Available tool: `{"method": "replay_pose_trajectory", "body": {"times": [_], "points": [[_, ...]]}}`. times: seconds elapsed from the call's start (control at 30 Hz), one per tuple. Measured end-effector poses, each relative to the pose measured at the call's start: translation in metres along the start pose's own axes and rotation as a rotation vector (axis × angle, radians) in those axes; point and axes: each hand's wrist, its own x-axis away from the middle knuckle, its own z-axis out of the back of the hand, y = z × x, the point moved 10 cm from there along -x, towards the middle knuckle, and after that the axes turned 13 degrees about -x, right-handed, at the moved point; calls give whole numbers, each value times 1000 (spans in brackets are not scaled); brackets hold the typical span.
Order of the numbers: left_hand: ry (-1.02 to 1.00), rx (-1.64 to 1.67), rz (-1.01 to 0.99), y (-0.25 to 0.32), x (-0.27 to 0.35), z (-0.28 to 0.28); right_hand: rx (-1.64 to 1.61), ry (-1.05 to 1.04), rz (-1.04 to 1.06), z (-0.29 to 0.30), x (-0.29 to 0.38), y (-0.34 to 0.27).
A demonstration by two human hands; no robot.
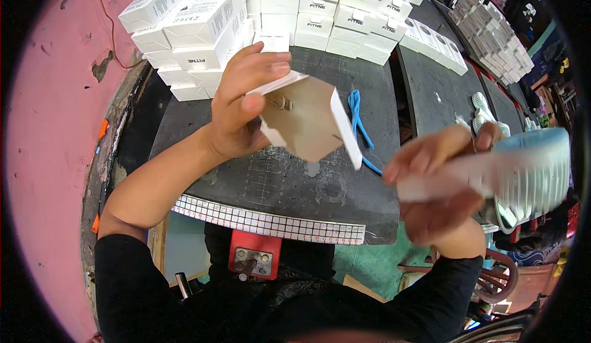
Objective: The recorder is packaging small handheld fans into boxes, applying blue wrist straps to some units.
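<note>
My left hand (244, 98) grips a white cardboard box (302, 117) with its end open towards me and a flap standing out on the right. Something small and pale shows inside it. Off to the right, my right hand (438, 177) holds a white handheld fan (531, 172) with a ribbed head and a light blue face. Motion blurs the fan and this hand. Between the two hands a blue cord (354, 112) lies on the dark work table (277, 186).
Stacks of white printed boxes (203, 20) line the table's back and left. A second dark table (429, 89) on the right bears more boxes and white fans (482, 107). A ruler strip (272, 220) edges the near side. A pink wall (51, 135) stands left, a wooden chair (501, 274) lower right.
</note>
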Motion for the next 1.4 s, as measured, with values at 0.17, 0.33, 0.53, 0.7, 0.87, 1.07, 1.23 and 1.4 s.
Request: {"method": "replay_pose_trajectory", "body": {"times": [0.17,0.33,0.53,0.7,0.87,1.07,1.23,1.4], "points": [[-48,-64,-54,-3,-5,5,365,259,-93,43,-8,25],[-169,-65,21,-15,8,-6,194,273,-169,60,-7,52],[-125,-67,0,-12,10,-8,236,265,-26,54,-6,26],[-110,-86,6,-9,10,-10,408,371,58,46,-5,-16],[-158,-93,22,-9,8,-13,262,232,-23,10,-7,-28],[-89,-58,46,-2,4,-15,51,-2,-224,-14,3,27],[-151,-75,70,-3,4,-18,250,178,-46,3,9,19],[-136,-16,96,4,7,-20,404,309,34,22,23,11]]}}
